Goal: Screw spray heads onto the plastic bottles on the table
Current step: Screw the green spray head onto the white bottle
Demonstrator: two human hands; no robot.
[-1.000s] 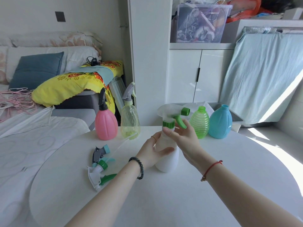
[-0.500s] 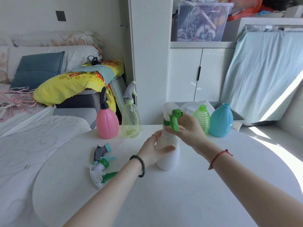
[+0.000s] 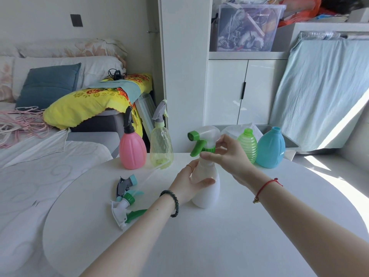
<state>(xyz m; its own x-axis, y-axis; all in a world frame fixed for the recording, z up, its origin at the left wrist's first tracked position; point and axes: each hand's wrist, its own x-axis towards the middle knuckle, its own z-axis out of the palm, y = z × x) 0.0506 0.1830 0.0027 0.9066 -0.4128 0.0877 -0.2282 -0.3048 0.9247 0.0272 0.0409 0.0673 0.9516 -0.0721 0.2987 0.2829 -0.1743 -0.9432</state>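
Note:
A white bottle stands upright mid-table. My left hand wraps around its body. My right hand pinches the green collar of the white-and-green spray head seated on the bottle's neck, its nozzle pointing left. A pink bottle with a black spray head and a pale yellow bottle with a grey one stand at the back left. A green ribbed bottle and a blue bottle stand open-necked at the back right. Two loose spray heads, grey-teal and white-green, lie at the left.
The round white table has a bed close along its left edge. A white cabinet and a grey bin stand behind the table. Sunlight falls across the table's right side.
The spray head has turned on the bottle: its nozzle pointed right, then toward me, and now points left. My right hand has shifted around the collar. My left hand stays on the bottle.

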